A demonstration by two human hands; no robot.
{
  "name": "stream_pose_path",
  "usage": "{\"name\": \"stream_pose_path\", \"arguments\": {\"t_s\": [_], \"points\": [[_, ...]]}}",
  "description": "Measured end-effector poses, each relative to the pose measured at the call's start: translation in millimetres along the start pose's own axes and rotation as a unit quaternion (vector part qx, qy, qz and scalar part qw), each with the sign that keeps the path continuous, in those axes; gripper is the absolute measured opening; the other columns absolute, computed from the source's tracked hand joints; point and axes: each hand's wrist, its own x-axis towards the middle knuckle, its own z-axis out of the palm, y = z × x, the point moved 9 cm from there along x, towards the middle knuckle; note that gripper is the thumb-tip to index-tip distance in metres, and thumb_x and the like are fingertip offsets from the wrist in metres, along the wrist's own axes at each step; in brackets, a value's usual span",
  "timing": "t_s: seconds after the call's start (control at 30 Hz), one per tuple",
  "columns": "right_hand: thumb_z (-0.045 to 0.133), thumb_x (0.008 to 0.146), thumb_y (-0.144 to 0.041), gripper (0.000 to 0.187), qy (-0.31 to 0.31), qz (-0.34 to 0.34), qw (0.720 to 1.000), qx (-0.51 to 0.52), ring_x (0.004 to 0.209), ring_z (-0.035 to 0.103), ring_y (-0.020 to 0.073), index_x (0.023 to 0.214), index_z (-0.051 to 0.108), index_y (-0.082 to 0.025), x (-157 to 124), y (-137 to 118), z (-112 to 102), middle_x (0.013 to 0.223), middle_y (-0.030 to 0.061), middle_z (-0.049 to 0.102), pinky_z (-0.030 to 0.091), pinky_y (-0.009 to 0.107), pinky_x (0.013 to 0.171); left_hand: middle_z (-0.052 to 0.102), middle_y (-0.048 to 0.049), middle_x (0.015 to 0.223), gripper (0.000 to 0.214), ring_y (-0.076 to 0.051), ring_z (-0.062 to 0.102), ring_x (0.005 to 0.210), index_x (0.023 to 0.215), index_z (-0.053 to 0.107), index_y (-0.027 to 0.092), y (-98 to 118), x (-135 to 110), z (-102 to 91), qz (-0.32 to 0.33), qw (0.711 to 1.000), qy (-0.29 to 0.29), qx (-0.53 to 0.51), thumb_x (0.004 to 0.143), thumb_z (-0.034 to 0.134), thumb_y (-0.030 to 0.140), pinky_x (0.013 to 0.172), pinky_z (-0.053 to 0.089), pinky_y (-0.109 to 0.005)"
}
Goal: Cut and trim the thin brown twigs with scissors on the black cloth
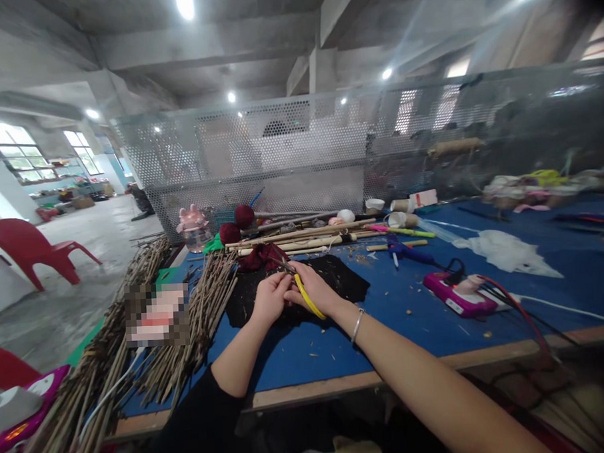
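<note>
My right hand [312,289] is closed round a pair of scissors with yellow handles [309,298], their blades pointing up and to the left. Close against it, my left hand [271,298] is closed with its fingertips pinched together near the blades. Whatever the left fingers hold is too small or hidden to make out. Both hands are over a black cloth [344,278] strewn with small scraps. Just beyond the blades lies a dark red bundle [256,258] that looks like yarn or fabric.
Bundles of thin twigs [205,311] cover the table's left side. A blue glue gun [408,250] and a purple power strip [458,294] with cords lie to the right. Sticks [303,242] and dark red balls [244,216] sit at the back, before a perforated metal screen [258,148].
</note>
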Motion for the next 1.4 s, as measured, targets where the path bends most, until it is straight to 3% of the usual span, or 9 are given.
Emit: {"name": "stream_pose_path", "arguments": {"t_s": [0.17, 0.3, 0.47, 0.7, 0.87, 1.0, 1.17, 1.4], "points": [[0.057, 0.075, -0.056, 0.054, -0.001, 0.012, 0.999, 0.04, 0.086, 0.055, 0.0199, 0.112, 0.046, -0.017, 0, -5, -2, 0.1, 0.0095, 0.056, 0.045, 0.031, 0.077, 0.056, 0.0017, 0.057, 0.031, -0.007, 0.043, 0.04, 0.078, 0.061, 0.012, -3, 0, 0.3, -0.009, 1.0, 0.007, -0.017, 0.075, 0.056, 0.042, 0.039, 0.038, -0.019], [0.055, 0.078, -0.053, 0.045, 0.004, 0.03, 0.999, 0.039, 0.074, 0.055, 0.0169, 0.104, 0.049, -0.018, -1, -8, -3, 0.088, 0.0057, 0.059, 0.042, 0.026, 0.067, 0.055, 0.0017, 0.057, 0.031, -0.007, 0.044, 0.041, 0.075, 0.062, 0.012, -4, 0, -4.2, -0.007, 1.0, 0.028, 0.008, 0.076, 0.055, 0.042, 0.038, 0.038, -0.019], [0.055, 0.08, -0.049, 0.036, -0.015, 0.073, 0.997, 0.008, 0.064, 0.057, 0.0156, 0.098, 0.051, -0.019, -2, -5, -2, 0.075, 0.0028, 0.061, 0.038, 0.022, 0.058, 0.057, 0.0005, 0.06, 0.033, -0.007, 0.045, 0.042, 0.085, 0.065, 0.012, -5, -1, -11.1, -0.016, 0.997, 0.06, 0.043, 0.076, 0.054, 0.042, 0.039, 0.039, -0.018], [0.053, 0.082, -0.046, 0.031, -0.029, 0.092, 0.995, -0.035, 0.065, 0.059, 0.0166, 0.099, 0.051, -0.02, -2, -2, -1, 0.077, 0.0031, 0.063, 0.037, 0.023, 0.057, 0.056, 0.0012, 0.058, 0.03, -0.007, 0.044, 0.041, 0.082, 0.064, 0.013, -7, 0, -13.2, -0.011, 0.996, 0.064, 0.056, 0.077, 0.052, 0.041, 0.037, 0.038, -0.018], [0.058, 0.077, -0.047, 0.046, -0.026, 0.05, 0.996, -0.07, 0.092, 0.057, 0.021, 0.112, 0.045, -0.019, -2, -5, -1, 0.102, 0.0087, 0.059, 0.043, 0.029, 0.073, 0.057, 0.0009, 0.059, 0.03, -0.007, 0.044, 0.038, 0.082, 0.06, 0.014, -9, 0, -12.9, -0.021, 0.997, 0.056, 0.049, 0.079, 0.049, 0.042, 0.033, 0.035, -0.017], [0.063, 0.073, -0.047, 0.059, -0.03, 0.026, 0.997, -0.062, 0.103, 0.051, 0.0242, 0.118, 0.042, -0.017, -1, -1, 2, 0.108, 0.0122, 0.054, 0.042, 0.037, 0.083, 0.053, 0.0028, 0.056, 0.031, -0.006, 0.041, 0.035, 0.087, 0.06, 0.014, -9, 2, -9.9, -0.01, 0.998, 0.039, 0.044, 0.08, 0.049, 0.042, 0.032, 0.033, -0.017], [0.064, 0.073, -0.046, 0.05, -0.022, 0.01, 0.999, -0.03, 0.096, 0.053, 0.0227, 0.111, 0.047, -0.018, -1, -6, -2, 0.101, 0.0098, 0.056, 0.042, 0.034, 0.082, 0.049, 0.0043, 0.052, 0.029, -0.005, 0.038, 0.033, 0.078, 0.055, 0.015, -9, 3, -5.2, -0.008, 1.0, 0.012, 0.021, 0.08, 0.049, 0.044, 0.032, 0.031, -0.017], [0.062, 0.074, -0.046, 0.037, -0.026, 0.052, 0.998, 0.001, 0.068, 0.053, 0.0146, 0.095, 0.049, -0.019, 0, -6, -3, 0.081, 0.0027, 0.059, 0.04, 0.023, 0.063, 0.048, 0.0046, 0.05, 0.031, -0.005, 0.038, 0.033, 0.072, 0.053, 0.016, 1, 0, -6.8, 0.024, 0.999, 0.022, 0.026, 0.082, 0.047, 0.044, 0.033, 0.03, -0.017]]}}
